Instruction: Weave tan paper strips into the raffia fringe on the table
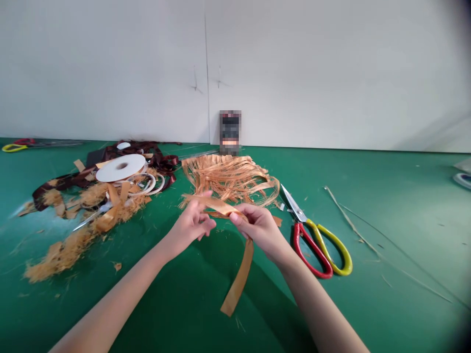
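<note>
A tan satin ribbon (240, 279) is pinched between the thumb and fingers of my right hand (259, 226). One end hangs down toward the table; the other stretches left across the fingers of my left hand (193, 218). That left hand has its thumb apart from its fingers and does not grip the ribbon. Just beyond both hands lies a pile of frayed tan ribbon strips (231, 176), their threads loose along one side. To the right of my right hand, scissors (312, 240) with one red and one yellow handle lie with blades slightly parted.
On the left, a white spool (121, 167), dark brown ribbon (167, 162) and fluffy tan thread scraps (61, 255) lie heaped. More scissors (22, 144) rest at the far left. A thin strand (353, 228) crosses the green table's right side. A pixelated object (230, 132) leans against the white wall.
</note>
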